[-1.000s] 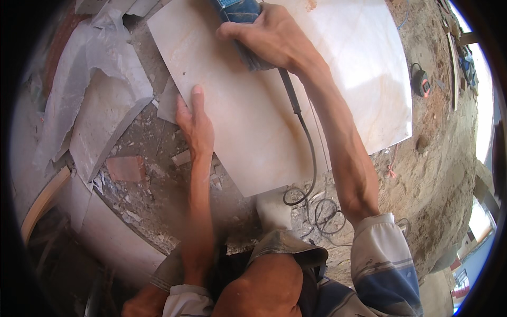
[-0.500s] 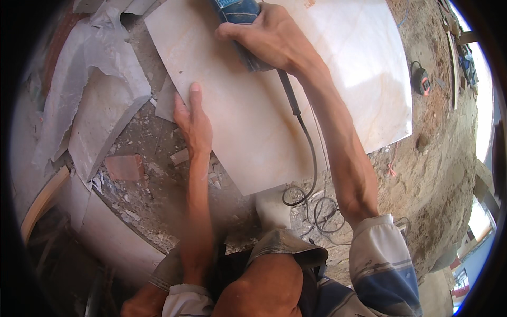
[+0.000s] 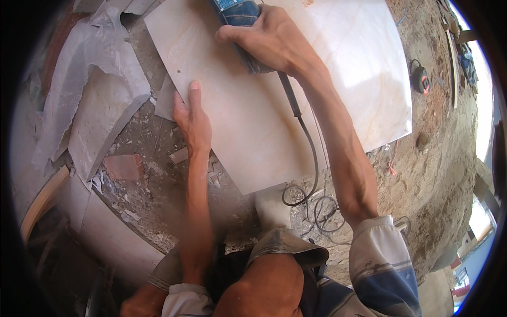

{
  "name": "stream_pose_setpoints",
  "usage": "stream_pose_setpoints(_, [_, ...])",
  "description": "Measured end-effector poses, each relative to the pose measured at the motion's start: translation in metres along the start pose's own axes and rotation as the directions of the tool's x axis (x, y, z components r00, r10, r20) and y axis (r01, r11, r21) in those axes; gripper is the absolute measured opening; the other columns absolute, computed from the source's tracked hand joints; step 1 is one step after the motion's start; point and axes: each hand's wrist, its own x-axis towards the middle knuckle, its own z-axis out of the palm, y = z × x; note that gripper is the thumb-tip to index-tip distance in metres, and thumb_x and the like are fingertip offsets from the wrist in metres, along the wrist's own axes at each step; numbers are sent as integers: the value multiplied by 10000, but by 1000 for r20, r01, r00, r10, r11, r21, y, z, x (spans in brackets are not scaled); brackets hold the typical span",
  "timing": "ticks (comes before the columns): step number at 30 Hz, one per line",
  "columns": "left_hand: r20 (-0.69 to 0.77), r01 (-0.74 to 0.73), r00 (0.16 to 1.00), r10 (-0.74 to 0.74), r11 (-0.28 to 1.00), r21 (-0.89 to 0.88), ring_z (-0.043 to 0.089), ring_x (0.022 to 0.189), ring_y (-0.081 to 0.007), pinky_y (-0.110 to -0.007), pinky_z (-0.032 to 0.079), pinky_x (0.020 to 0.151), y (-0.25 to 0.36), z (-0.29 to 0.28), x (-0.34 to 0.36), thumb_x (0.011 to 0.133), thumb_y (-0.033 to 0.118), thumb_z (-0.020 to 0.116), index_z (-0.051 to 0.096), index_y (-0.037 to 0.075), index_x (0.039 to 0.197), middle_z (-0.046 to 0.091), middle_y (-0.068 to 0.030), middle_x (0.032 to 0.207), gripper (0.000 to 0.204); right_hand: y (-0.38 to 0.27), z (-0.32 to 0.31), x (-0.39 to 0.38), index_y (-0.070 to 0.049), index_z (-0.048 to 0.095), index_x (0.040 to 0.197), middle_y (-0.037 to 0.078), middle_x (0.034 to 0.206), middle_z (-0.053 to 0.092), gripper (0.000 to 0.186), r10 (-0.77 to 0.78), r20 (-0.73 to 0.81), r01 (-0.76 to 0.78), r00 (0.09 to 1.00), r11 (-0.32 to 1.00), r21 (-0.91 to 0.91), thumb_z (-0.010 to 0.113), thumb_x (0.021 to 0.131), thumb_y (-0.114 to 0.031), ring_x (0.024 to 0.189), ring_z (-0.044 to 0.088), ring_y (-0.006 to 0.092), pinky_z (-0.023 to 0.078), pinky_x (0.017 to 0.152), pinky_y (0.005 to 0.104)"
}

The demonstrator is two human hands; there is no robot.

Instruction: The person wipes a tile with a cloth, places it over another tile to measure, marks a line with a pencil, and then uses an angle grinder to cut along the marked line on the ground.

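Note:
A blue corded angle grinder (image 3: 240, 16) lies over a large cream marbled tile (image 3: 248, 137); its working end is cut off by the top of the view. My right hand (image 3: 272, 39) is closed round the grinder's body, the thumb across its left side. The black cable (image 3: 289, 92) runs back from it over the tile. My left hand (image 3: 194, 121) grips the tile's left edge, thumb on the top face and the other fingers partly hidden at or under the edge. Another glossy cream tile (image 3: 364, 95) lies along the right, past a straight seam.
Torn grey-white sheeting (image 3: 105, 90) stands at the left. A broken brick piece (image 3: 124, 167) lies among rubble below it. The cable coils (image 3: 325, 214) near my knee (image 3: 264, 290). A tape measure (image 3: 421, 79) sits on bare dirt at the right.
Almost nothing differs. Both hands keep their grips, with the grinder and the tile in nearly the same places.

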Motion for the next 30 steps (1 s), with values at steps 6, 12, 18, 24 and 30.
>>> stream_pose_setpoints(6, [-2,-7,1000,7,1000,-3,619,1272,-232,-359,475,1103,2,1,-1,1141,356,587,479,-109,1562,646,-184,1436,636,1,-4,-2,177,723,996,250,810,740,552,-17,32,17,999,1000,12,754,861,-357,720,736,306,590,651,427])
stream_pose_setpoints(12, [2,-15,1000,15,1000,5,627,1258,-231,-360,481,1093,-4,-2,1,1142,356,587,496,-107,1545,655,-182,1422,621,-3,-5,-4,165,731,1018,247,826,745,544,6,29,-5,1000,1000,-12,744,861,-356,743,740,309,591,678,429])
stream_pose_setpoints(18, [10,-5,1000,6,1000,-27,632,1249,-231,-363,485,1089,-3,-1,1,1141,358,586,495,-108,1539,657,-188,1416,620,-2,-4,-6,155,735,1040,246,833,748,540,9,30,-10,1000,1000,15,732,862,-354,746,737,310,591,688,422])
stream_pose_setpoints(24, [9,-1,1000,1,1000,1,629,1254,-234,-366,483,1091,-4,-3,1,1142,367,581,489,-110,1541,656,-190,1415,629,1,-4,-7,146,741,1004,246,813,745,542,-4,22,4,1000,1000,4,748,854,-375,723,737,308,592,672,417])
stream_pose_setpoints(30, [1,-16,1000,16,1000,4,628,1252,-237,-370,479,1094,-3,-1,1,1141,366,577,495,-116,1533,657,-196,1410,627,14,3,-7,134,751,943,245,777,739,549,-53,-26,53,998,998,-17,776,840,-405,684,735,304,594,643,408])
